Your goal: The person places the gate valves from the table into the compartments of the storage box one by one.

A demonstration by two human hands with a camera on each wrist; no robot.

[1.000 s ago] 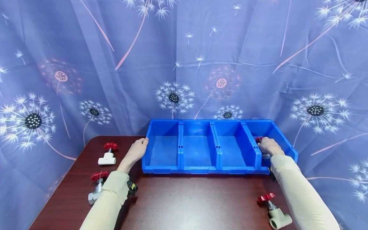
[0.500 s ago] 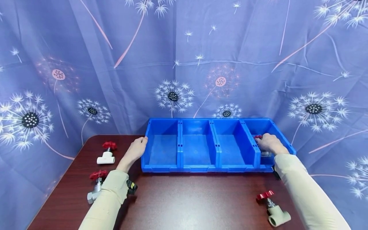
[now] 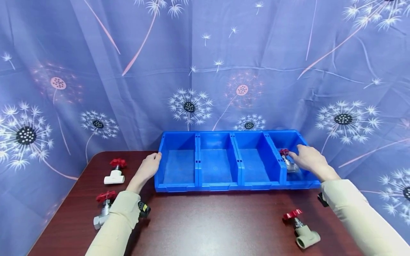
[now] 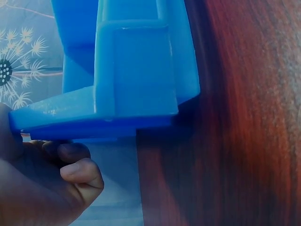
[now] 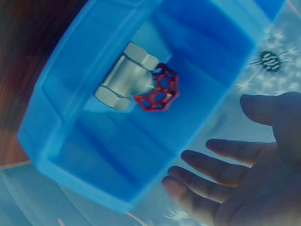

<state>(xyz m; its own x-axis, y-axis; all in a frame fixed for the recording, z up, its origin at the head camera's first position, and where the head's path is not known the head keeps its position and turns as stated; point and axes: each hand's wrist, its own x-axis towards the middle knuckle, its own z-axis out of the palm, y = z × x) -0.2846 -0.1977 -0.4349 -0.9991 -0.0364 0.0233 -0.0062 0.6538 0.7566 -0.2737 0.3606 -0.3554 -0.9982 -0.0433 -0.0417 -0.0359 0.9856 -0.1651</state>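
Observation:
A blue bin (image 3: 219, 187) with four compartments stands at the back of the table. My left hand (image 3: 148, 169) grips its left side wall; in the left wrist view the thumb and curled fingers of the hand (image 4: 51, 183) lie on either side of the wall's edge. A metal valve (image 3: 291, 166) with a red handwheel lies in the far-right compartment. Over that compartment's right side is my right hand (image 3: 310, 159), holding nothing. In the right wrist view the hand's (image 5: 244, 179) fingers are spread, apart from the valve (image 5: 127, 77).
On the table's left lie a white tee valve (image 3: 114, 177) and a metal valve (image 3: 102, 215), partly behind the left sleeve. A grey-green valve (image 3: 306, 237) with a red handwheel lies at the front right. A patterned curtain (image 3: 211, 53) hangs behind the bin.
My right hand has let go of the metal valve and moved right, leaving it in the far-right compartment. My left hand stays on the bin's wall.

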